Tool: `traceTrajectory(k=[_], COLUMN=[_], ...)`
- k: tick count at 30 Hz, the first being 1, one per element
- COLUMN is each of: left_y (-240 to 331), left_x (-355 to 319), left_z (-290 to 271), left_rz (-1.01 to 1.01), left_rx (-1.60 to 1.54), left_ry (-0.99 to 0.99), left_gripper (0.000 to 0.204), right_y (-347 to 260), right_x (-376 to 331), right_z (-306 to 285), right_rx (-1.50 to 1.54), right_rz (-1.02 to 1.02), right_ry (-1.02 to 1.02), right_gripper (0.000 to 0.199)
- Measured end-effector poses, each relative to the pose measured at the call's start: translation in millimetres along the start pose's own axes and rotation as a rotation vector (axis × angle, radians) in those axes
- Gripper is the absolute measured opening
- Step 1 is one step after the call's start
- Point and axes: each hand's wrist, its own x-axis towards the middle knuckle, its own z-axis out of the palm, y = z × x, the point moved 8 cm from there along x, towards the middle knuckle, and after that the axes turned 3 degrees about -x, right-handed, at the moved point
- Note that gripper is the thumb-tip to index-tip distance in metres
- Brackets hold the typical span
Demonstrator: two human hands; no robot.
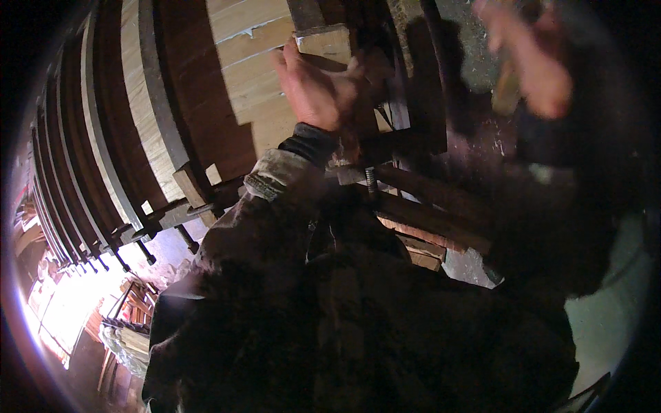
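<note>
My left hand (pixel 318 88) is raised against a small pale wooden block (pixel 325 41), gripping it where it sits on a light plank panel (pixel 256 76). My camouflage sleeve (pixel 275 179) runs down from that hand. At the upper right my right hand (pixel 538 63) is blurred and closed around a pale wooden handle (pixel 507 91); the handle's head is hidden. Below my left wrist a threaded clamp screw (pixel 371 180) sticks out beside dark wooden bars (pixel 441 206).
A row of dark and light panels held in clamps (pixel 148 224) curves away to the left. Short offcuts (pixel 421 255) lie under the bars. Bright light and stacked wood (pixel 127 323) show at the lower left. A pale floor patch (pixel 606 310) lies at right.
</note>
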Motion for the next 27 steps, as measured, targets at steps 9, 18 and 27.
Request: traceTrajectory(k=[9, 18, 27], left_y=[4, -5, -26], left_x=[-4, 3, 10], left_z=[-14, 1, 4], left_rz=[-0.018, 0.014, -0.082], left_rx=[0.184, 0.189, 0.187], left_ry=[0.063, 0.040, 0.036], left_gripper=[0.078, 0.093, 0.085], right_y=[-117, -129, -127], right_x=[52, 96, 114], right_z=[-15, -37, -31], right_rx=[-0.300, -0.206, -0.165], right_rz=[-0.197, -0.147, -0.159], right_ry=[-0.468, -0.433, -0.464], right_gripper=[0.053, 0.045, 0.041])
